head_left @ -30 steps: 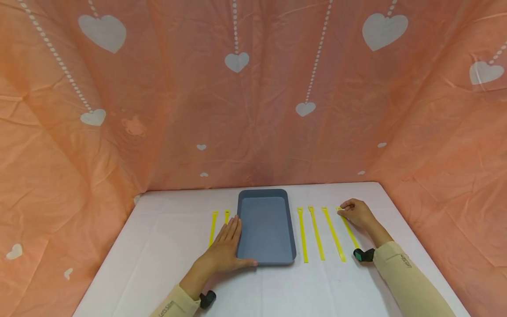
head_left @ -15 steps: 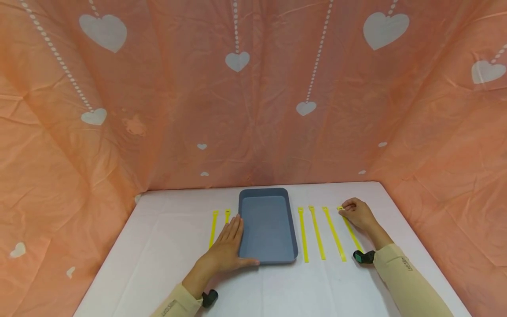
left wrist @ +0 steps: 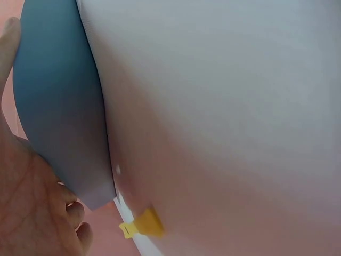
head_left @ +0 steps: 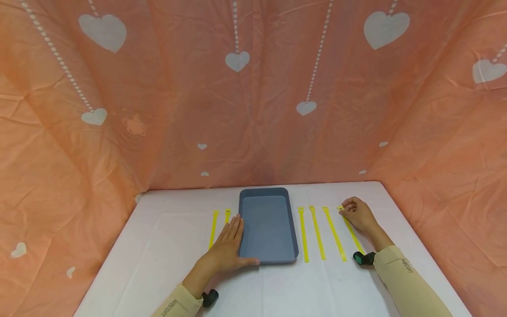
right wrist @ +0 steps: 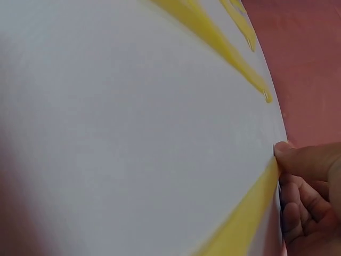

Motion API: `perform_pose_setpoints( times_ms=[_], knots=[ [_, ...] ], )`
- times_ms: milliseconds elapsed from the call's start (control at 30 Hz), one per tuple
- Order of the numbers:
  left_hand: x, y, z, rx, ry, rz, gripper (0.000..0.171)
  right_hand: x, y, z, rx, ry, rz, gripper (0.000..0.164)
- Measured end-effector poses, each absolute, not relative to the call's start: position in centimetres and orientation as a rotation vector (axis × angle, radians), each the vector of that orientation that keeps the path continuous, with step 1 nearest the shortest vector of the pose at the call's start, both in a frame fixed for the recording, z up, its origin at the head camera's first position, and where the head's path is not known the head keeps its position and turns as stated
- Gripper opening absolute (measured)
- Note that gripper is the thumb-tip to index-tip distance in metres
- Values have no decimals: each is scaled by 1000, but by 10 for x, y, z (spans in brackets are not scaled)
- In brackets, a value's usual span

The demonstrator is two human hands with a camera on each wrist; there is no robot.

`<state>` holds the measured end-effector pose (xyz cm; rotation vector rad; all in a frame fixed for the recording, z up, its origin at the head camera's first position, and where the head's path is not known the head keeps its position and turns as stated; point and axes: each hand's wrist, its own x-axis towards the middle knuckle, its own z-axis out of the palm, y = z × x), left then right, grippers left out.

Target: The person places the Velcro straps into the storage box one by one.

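Observation:
A shallow blue-grey tray lies on the white table. My left hand rests against it, fingers straight along its left side and thumb along the near edge. At the far right, my right hand pinches the slotted far end of a yellow cable tie between thumb and fingers. In the right wrist view, the thumb presses at that end of the strap, which is flat and wide. Several other yellow cable ties lie in a row between the tray and my right hand.
Left of the tray lie two more yellow cable ties, partly hidden by my left hand. White cloth covers the table. An orange curtain with white hearts closes off the back and both sides.
Both hands keep their places, the left at the tray and the right at the rightmost cable tie. The head view has shifted very slightly.

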<state>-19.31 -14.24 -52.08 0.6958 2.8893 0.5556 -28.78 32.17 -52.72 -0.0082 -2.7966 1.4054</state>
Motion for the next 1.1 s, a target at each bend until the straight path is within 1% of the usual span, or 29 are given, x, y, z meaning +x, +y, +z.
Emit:
perform_pose_setpoints(
  times_ms=[200,400,567,800,1100],
  knots=[
    [-194,-142,-522,697,2900,539,143,-288,324,-525,-35,-2809,1377,28],
    [-194,-141,-520,691,2908,480,139,-286,326,-521,-39,-2832,1292,21],
    [-192,-139,-513,676,2885,478,138,-285,328,-519,-8,-2825,1273,21],
    [-190,-139,-510,671,2888,462,138,-282,329,-516,-16,-2791,1302,21],
    [-190,-140,-512,660,2912,444,138,-280,327,-501,-18,-2720,1382,22]
  ],
)
